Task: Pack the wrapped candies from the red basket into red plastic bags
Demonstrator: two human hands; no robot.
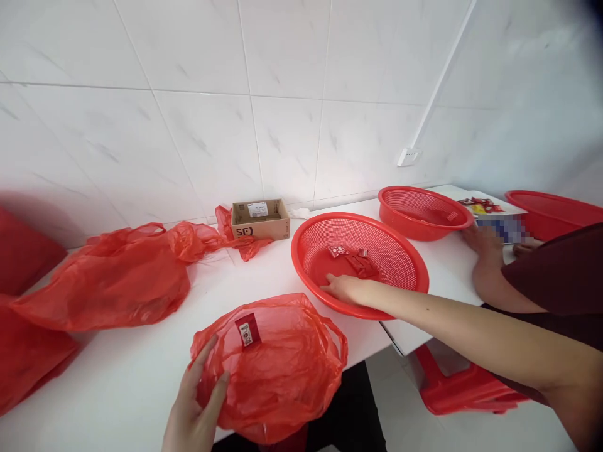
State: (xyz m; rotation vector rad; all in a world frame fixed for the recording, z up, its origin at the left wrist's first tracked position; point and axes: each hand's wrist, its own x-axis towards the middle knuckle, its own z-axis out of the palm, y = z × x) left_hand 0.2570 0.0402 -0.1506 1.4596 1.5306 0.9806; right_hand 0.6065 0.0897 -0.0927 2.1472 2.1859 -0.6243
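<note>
My left hand [195, 395] rests at the left side of a red plastic bag [282, 376], thumb and fingers apart against the film. The bag lies spread at the table's front edge, with one small dark red packet [247, 331] in its mouth. My right hand [347, 288] reaches over the near rim of a red perforated plastic basket [311, 242]. Its visible fingers are stretched out, low in the basket and left of a few small red packets [362, 266]. I see nothing held in it; part of the fingers is hidden.
More red plastic bags [117, 282] lie to the left. A small cardboard box [261, 229] stands by the tiled wall. To the right are a second red basket [419, 226], another person's hand [485, 245] beside colourful packets [485, 205], a third basket [551, 220] and a red stool [464, 386] below.
</note>
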